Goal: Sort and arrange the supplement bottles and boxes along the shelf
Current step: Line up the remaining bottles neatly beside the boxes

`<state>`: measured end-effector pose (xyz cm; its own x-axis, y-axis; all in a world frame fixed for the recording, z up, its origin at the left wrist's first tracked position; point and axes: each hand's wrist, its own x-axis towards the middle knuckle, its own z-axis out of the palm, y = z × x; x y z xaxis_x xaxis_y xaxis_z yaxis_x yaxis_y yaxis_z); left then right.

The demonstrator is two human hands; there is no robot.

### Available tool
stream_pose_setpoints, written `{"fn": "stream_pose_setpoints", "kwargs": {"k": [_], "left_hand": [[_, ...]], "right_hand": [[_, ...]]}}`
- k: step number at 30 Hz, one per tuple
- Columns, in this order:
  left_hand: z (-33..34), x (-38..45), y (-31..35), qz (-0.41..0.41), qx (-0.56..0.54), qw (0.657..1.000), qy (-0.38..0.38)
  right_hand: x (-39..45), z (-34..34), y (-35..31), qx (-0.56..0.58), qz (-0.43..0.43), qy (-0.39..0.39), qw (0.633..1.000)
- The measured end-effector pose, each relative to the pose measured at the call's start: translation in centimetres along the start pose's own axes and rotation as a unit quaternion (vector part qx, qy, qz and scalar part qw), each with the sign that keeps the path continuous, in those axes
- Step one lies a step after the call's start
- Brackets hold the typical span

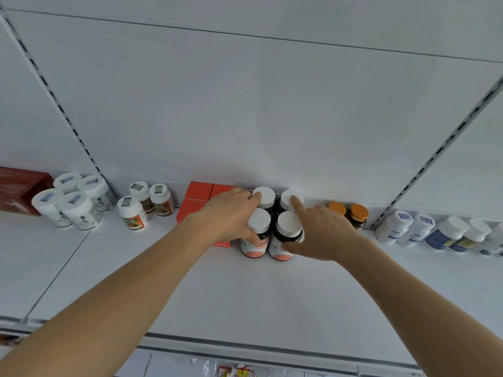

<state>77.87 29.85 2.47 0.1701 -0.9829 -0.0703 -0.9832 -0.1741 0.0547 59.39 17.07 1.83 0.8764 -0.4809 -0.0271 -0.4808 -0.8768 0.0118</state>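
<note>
Four dark bottles with white caps and pink labels stand in a tight two-by-two cluster at the middle of the white shelf [245, 295]. My left hand [228, 216] grips the front-left bottle [260, 220], thumb at its front, and its fingertips touch the rear-left bottle's cap [265, 197]. My right hand [326, 232] holds the front-right bottle [288, 223] with the thumb across its label. Its index finger lies on the rear-right bottle's cap [288, 198].
Orange boxes [200, 191] sit just left of the cluster, partly under my left hand. Two orange-capped bottles [359, 213] stand behind my right hand. Farther right are blue-and-white bottles [394, 227]. Leftward stand green-labelled bottles [133, 213], white jars [76, 208] and a dark red box [19, 189].
</note>
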Motion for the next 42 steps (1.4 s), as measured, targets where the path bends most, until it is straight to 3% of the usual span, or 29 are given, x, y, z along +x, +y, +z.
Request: {"fn": "stream_pose_setpoints", "kwargs": {"k": [10,34,42], "left_hand": [[0.4,0.2,-0.3,0.006,0.009,1.0,0.022],[0.5,-0.6,-0.6,0.0,-0.004,0.998,0.069],[-2.0,1.3,2.6,0.003,-0.002,0.99,0.139]], "right_hand": [[-0.2,-0.3,-0.7,0.017,0.028,-0.017,0.999],[-1.5,1.3,0.2,0.01,0.003,0.036,0.999],[-3.7,-0.3,3.0,0.005,0.061,0.117,0.991]]}}
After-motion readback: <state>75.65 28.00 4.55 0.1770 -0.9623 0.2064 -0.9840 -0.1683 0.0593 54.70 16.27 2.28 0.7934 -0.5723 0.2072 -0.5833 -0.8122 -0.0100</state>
